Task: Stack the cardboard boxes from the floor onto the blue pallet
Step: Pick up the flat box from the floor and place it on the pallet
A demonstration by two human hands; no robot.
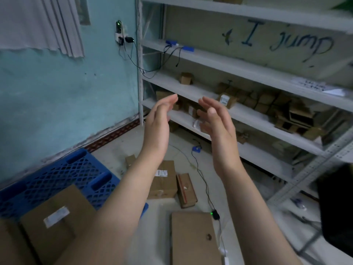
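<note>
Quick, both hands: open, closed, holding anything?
Left hand: open, empty, raised with palm facing inward.
Right hand: open, empty, raised with palm facing the left hand.

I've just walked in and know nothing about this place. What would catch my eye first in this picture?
Two bare hands, the left hand and right hand, raised open and empty, palms facing, in the middle of the view. Below them to the left lies a blue pallet with a cardboard box on its near end, while more boxes lie on the pale floor. On the right, white shelves hold small cartons, under blue writing reading "I jump".
</note>
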